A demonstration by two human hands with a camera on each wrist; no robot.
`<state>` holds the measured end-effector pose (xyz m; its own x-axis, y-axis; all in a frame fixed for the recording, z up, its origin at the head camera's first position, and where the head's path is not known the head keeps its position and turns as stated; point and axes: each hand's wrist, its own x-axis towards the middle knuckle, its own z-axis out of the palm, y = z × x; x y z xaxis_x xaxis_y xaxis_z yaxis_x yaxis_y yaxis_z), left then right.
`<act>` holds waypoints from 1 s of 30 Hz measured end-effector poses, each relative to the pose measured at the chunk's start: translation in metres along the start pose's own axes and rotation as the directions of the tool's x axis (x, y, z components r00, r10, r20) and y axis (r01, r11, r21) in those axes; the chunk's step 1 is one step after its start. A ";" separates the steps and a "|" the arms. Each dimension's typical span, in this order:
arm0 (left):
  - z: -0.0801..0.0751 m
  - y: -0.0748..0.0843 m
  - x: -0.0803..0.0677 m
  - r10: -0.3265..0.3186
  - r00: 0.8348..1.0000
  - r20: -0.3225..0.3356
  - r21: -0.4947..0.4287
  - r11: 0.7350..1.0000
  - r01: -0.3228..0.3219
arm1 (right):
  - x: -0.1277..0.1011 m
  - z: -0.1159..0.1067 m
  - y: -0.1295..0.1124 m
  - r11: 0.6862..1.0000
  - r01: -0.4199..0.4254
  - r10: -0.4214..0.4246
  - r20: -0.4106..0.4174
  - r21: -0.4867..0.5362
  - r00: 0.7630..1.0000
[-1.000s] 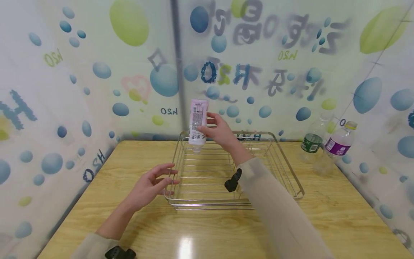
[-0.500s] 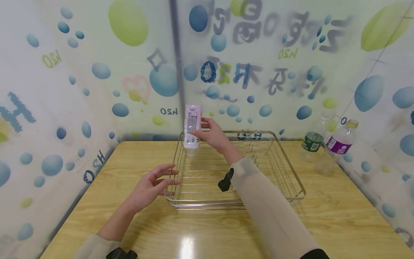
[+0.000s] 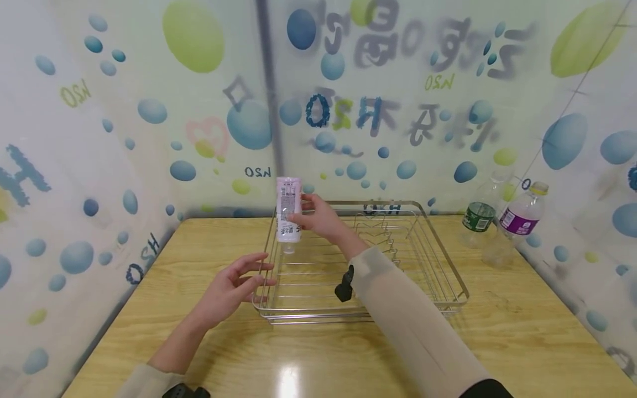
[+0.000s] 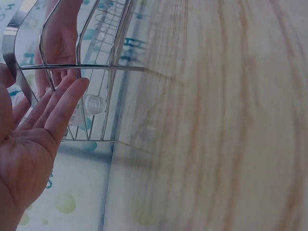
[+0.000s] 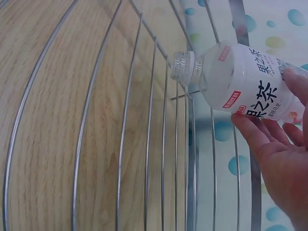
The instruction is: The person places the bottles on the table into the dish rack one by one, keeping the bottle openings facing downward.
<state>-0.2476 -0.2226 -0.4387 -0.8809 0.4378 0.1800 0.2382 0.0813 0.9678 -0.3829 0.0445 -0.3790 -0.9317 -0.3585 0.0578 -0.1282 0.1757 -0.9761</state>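
A plastic bottle (image 3: pixel 289 210) with a pink and white label hangs upside down over the back left of a wire dish rack (image 3: pixel 328 298). My right hand (image 3: pixel 320 220) grips it between thumb and fingers. In the right wrist view the capless neck of the bottle (image 5: pixel 228 77) points toward the wires; whether it touches them I cannot tell. My left hand (image 3: pixel 231 287) rests at the rack's left side, its fingers extended and touching the wires. In the left wrist view those fingers of the left hand (image 4: pixel 36 144) lie along the rack's rim (image 4: pixel 82 67).
Two bottles stand at the right back of the wooden table (image 3: pixel 239 359): one with a green label (image 3: pixel 479 216), one with a purple label (image 3: pixel 519 221) and yellow cap. A patterned curtain wall (image 3: pixel 323 110) rises behind and on both sides. Wire dividers (image 3: pixel 380 232) sit inside the rack.
My right hand has lowered the upside-down bottle and shifted it a little left, toward the rack's left back corner. The left hand stays at the rack's left side.
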 end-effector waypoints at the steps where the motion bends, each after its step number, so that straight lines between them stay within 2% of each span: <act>1: 0.000 0.000 0.000 -0.003 1.000 -0.001 0.001 1.000 0.003 | 0.000 0.000 0.001 1.000 0.001 0.000 0.004 -0.009 1.000; 12: 0.000 0.001 0.001 -0.006 1.000 -0.006 0.011 1.000 0.006 | -0.003 0.003 0.001 1.000 -0.012 0.012 0.019 -0.027 1.000; 25: -0.001 -0.002 0.000 0.035 0.999 0.015 -0.009 0.999 -0.035 | 0.000 0.008 0.011 0.999 -0.039 0.040 0.021 -0.031 0.999; 30: -0.001 -0.002 0.000 0.035 0.999 0.009 -0.008 0.999 -0.035 | 0.001 0.008 0.013 0.999 -0.023 0.023 0.015 -0.033 1.000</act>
<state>-0.2488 -0.2240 -0.4406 -0.8681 0.4486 0.2124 0.2658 0.0589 0.9622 -0.3823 0.0388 -0.3930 -0.9294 -0.3676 0.0322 -0.1181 0.2137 -0.9697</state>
